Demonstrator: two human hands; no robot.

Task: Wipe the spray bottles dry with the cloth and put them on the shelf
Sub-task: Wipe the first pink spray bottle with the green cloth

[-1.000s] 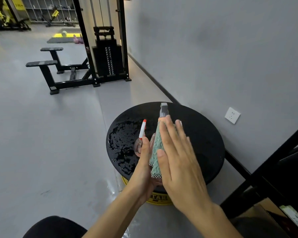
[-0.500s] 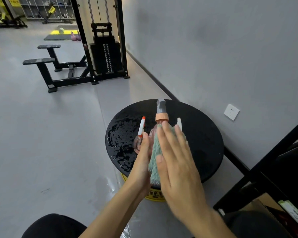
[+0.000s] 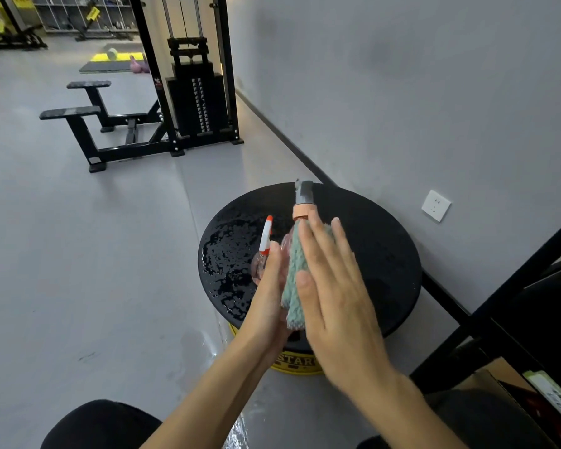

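Note:
A pink see-through spray bottle (image 3: 303, 202) with a grey head and orange collar is held upright over the round black table (image 3: 379, 254). My left hand (image 3: 266, 306) grips its body from the left. My right hand (image 3: 334, 293), fingers straight, presses a teal fluffy cloth (image 3: 293, 280) flat against the bottle's right side. The bottle's body is mostly hidden between hands and cloth. A second pink spray bottle (image 3: 265, 236) with a white and red nozzle stands on the table just behind my left hand. The black shelf frame (image 3: 515, 286) rises at the right.
Water puddles cover the table's left part (image 3: 227, 264), and the floor below is wet (image 3: 237, 429). A cardboard box (image 3: 499, 380) sits low in the shelf. The grey wall with a socket (image 3: 435, 205) is behind the table. A weight machine (image 3: 195, 98) stands farther back.
My right hand has slid the cloth down the bottle, so the orange collar under the grey head now shows. My left hand keeps its hold.

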